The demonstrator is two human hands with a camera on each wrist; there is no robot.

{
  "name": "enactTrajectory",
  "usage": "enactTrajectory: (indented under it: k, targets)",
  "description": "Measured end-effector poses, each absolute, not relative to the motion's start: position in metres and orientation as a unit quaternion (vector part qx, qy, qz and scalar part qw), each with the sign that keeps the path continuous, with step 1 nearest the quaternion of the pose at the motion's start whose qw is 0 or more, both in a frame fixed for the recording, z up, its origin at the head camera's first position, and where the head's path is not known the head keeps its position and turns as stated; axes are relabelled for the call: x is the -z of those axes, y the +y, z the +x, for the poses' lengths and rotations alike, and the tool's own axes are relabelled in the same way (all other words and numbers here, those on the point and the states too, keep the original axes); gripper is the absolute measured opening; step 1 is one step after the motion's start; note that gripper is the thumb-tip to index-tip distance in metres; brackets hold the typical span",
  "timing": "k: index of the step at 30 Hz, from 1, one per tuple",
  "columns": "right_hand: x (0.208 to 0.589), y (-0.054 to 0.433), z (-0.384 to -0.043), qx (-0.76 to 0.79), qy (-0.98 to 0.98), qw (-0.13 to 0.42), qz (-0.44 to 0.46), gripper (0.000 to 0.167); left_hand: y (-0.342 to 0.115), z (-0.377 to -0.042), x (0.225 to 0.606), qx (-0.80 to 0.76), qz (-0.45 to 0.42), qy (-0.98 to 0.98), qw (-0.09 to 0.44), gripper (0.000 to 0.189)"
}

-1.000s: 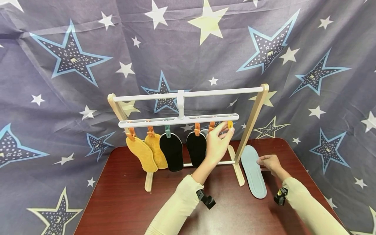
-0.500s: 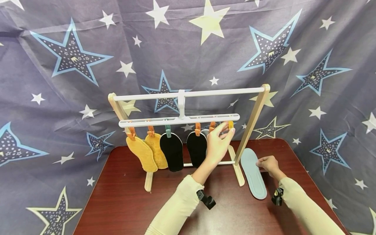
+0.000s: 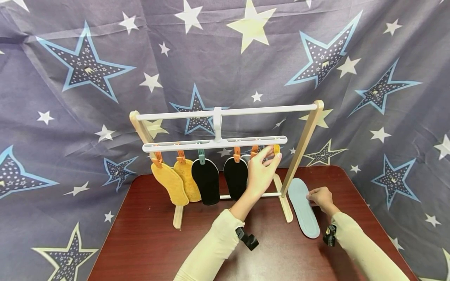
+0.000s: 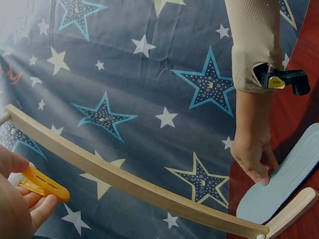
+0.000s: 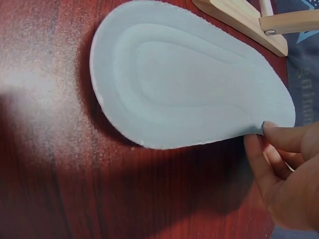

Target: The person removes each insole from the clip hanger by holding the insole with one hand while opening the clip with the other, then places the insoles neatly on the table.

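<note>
My left hand (image 3: 259, 171) pinches a yellow clothespin (image 4: 45, 183) at the right end of the white hanger bar (image 3: 214, 144). Beside the rack, my right hand (image 3: 321, 198) pinches the edge of a pale blue insole (image 3: 304, 208) between thumb and fingers. In the right wrist view that insole (image 5: 184, 74) lies tilted close over the table, its smooth face up. Two yellow insoles (image 3: 170, 184) hang at the left of the bar from orange clothespins (image 3: 157, 159). Black insoles (image 3: 205, 182) hang nearer the middle, one from a green clothespin (image 3: 201, 157). My left hand partly hides a paler insole behind.
A wooden rack with a white top rail (image 3: 263, 110) carries the hanger; its right post (image 3: 302, 148) stands between my two hands. The rack's feet (image 3: 285, 207) rest on the red-brown table (image 3: 147, 242). A star-patterned cloth (image 3: 218, 47) hangs behind.
The far end of the blue insole has dipped slightly, and my right hand has shifted a little to the left with it. My left hand stays at the yellow clothespin.
</note>
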State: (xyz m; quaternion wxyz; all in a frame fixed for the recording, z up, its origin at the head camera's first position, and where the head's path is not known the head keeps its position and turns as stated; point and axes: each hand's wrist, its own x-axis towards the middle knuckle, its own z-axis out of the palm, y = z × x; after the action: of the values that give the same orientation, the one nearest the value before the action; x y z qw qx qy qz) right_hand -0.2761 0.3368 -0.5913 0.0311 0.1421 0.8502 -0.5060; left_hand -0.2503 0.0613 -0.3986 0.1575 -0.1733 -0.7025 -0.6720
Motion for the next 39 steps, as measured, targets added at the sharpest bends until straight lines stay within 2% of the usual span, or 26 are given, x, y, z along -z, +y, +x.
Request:
enactTrajectory:
  k: [24,39]
  targets:
    - [0.5909,0.3305,-0.2752,0.454,0.876,0.011,0.163,0.012,0.0628,-0.2498,0.3994,0.668,-0.172,-0.705,0.165,0.037]
    - [0.593,0.3302,-0.2747,0.443,0.879,0.006,0.178,0.015,0.0658,-0.2512,0.3972,0.675,-0.18,-0.695,0.17,0.038]
